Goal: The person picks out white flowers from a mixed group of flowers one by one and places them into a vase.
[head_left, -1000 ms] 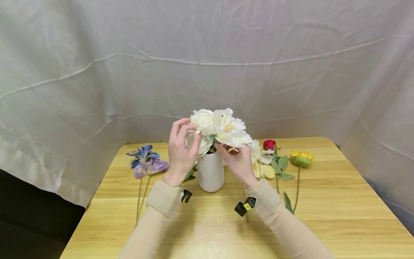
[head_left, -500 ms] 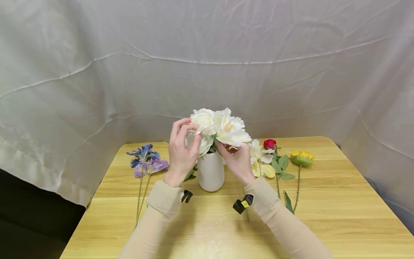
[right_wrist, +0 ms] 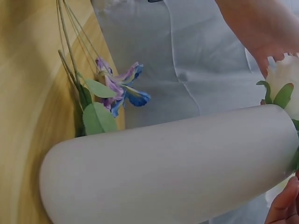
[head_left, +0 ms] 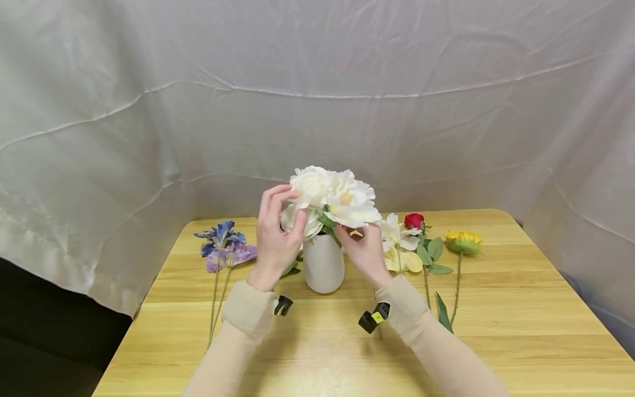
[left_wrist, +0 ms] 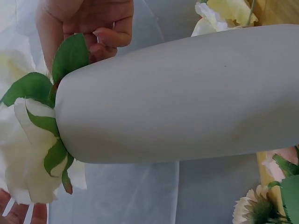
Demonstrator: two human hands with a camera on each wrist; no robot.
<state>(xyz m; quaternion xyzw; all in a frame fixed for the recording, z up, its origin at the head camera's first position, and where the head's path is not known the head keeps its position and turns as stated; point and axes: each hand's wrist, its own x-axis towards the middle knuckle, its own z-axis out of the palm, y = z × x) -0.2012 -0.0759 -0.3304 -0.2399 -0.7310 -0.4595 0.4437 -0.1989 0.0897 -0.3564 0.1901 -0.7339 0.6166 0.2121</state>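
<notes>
A white vase stands upright on the table with several white artificial flowers in its mouth. My left hand holds the left white blooms between curved fingers and thumb. Low on the right, just above the rim, my right hand pinches the stem of a wide white flower with a yellowish centre. Its fingertips are partly hidden by petals in the head view. In the right wrist view, my right thumb shows beside the rim. Green leaves stick out at the vase's mouth in the left wrist view.
Blue and purple flowers lie on the left of the table. To the right lie white and yellow flowers, a red rose and a yellow flower. Grey cloth hangs behind.
The wide white flower has sunk slightly and shifted left, and more green stem shows beneath it. My left hand has shifted slightly left. The vase stays in place.
</notes>
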